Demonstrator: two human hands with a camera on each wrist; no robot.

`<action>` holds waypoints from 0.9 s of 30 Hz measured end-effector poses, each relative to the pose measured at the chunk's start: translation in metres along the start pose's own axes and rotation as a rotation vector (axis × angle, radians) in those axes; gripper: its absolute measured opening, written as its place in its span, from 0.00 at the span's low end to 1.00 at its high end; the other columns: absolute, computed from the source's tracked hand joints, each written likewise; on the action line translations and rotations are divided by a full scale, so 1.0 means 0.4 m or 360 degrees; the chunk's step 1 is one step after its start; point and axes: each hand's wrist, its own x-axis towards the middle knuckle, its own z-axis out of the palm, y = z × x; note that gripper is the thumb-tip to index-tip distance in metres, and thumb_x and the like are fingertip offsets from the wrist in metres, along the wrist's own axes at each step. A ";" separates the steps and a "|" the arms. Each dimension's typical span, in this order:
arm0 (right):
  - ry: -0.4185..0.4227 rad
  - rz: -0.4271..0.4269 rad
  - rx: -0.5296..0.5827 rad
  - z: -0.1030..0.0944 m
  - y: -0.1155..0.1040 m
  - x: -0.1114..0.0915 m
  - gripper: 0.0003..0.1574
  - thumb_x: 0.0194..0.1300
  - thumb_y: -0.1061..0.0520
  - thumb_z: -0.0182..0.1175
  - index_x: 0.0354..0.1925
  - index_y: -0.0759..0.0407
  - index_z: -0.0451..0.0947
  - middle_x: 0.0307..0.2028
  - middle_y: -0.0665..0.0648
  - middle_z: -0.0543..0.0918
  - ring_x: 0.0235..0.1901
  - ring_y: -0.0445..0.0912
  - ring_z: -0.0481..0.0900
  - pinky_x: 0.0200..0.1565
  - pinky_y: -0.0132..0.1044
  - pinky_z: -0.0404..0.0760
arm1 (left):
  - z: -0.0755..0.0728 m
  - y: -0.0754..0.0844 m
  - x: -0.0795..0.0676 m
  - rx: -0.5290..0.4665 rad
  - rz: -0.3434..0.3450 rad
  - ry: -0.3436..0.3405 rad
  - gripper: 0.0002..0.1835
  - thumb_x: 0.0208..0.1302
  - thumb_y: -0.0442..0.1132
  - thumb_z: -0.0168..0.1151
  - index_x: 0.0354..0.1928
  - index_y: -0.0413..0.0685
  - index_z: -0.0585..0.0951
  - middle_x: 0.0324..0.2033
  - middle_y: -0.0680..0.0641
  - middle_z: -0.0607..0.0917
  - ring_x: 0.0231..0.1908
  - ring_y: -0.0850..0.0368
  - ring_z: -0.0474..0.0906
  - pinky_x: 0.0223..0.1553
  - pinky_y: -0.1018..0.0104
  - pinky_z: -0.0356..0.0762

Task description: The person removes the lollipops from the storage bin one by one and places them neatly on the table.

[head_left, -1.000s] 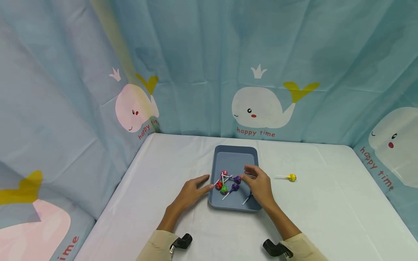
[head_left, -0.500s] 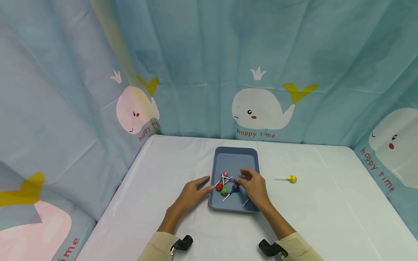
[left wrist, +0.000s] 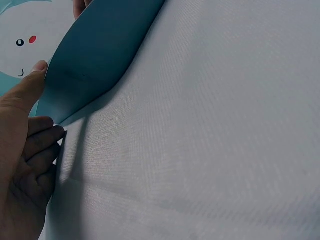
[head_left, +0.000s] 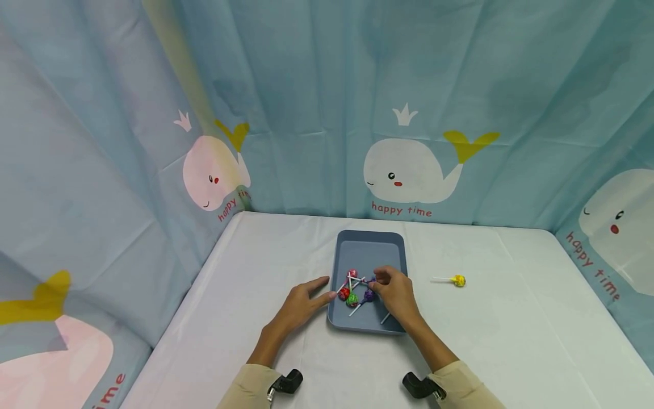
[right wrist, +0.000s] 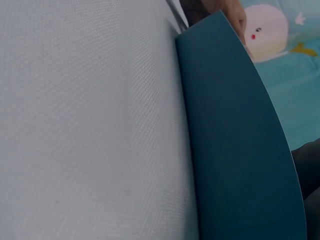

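Note:
A grey-blue tray point(head_left: 370, 250) stands on the table, with several lollipops lying in its near half. My left hand point(head_left: 298, 305) is at the tray's left side, its thumb touching the rim and its fingers relaxed; the left wrist view shows this thumb point(left wrist: 35, 80) too. Over the tray, my right hand point(head_left: 399, 294) pinches a purple lollipop point(head_left: 373, 280), mostly covered by the fingertips. Close by lie another purple lollipop point(head_left: 369, 295), a green one point(head_left: 352, 299), a red one point(head_left: 344, 293) and a pink one point(head_left: 352, 274). Under my right hand a lollipop stick point(head_left: 385, 318) pokes out, its head hidden.
To the right of the tray, a yellow lollipop point(head_left: 459, 280) lies on the white tablecloth point(head_left: 490, 341). A blue curtain point(head_left: 306, 159) printed with whales encloses the table's back and sides. The tray's outer wall point(right wrist: 230, 125) fills much of the right wrist view.
My right hand has moved slightly left and down onto the purple lollipop, and its fingers have closed in on it. My left hand stays at the tray's left rim.

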 end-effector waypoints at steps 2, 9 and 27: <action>-0.0008 -0.0002 -0.0023 0.001 0.001 0.001 0.19 0.63 0.64 0.75 0.52 0.66 0.87 0.42 0.61 0.91 0.45 0.53 0.88 0.51 0.51 0.88 | 0.000 -0.001 -0.001 -0.0004 -0.0001 -0.0002 0.37 0.70 0.60 0.70 0.74 0.50 0.77 0.73 0.45 0.77 0.77 0.38 0.67 0.76 0.36 0.63; -0.0018 -0.0042 -0.0056 0.004 0.001 0.000 0.21 0.63 0.65 0.75 0.54 0.67 0.86 0.42 0.61 0.91 0.44 0.53 0.88 0.51 0.51 0.88 | -0.001 0.000 -0.001 0.0001 -0.0007 -0.0003 0.37 0.70 0.60 0.69 0.75 0.51 0.77 0.73 0.45 0.77 0.77 0.38 0.66 0.77 0.36 0.63; 0.0018 -0.0107 0.0156 -0.003 -0.002 -0.015 0.19 0.68 0.62 0.73 0.57 0.62 0.85 0.51 0.61 0.89 0.48 0.56 0.91 0.47 0.48 0.91 | 0.000 0.008 -0.004 0.0023 0.0002 0.0004 0.37 0.70 0.61 0.69 0.75 0.50 0.76 0.73 0.44 0.77 0.77 0.38 0.66 0.77 0.37 0.63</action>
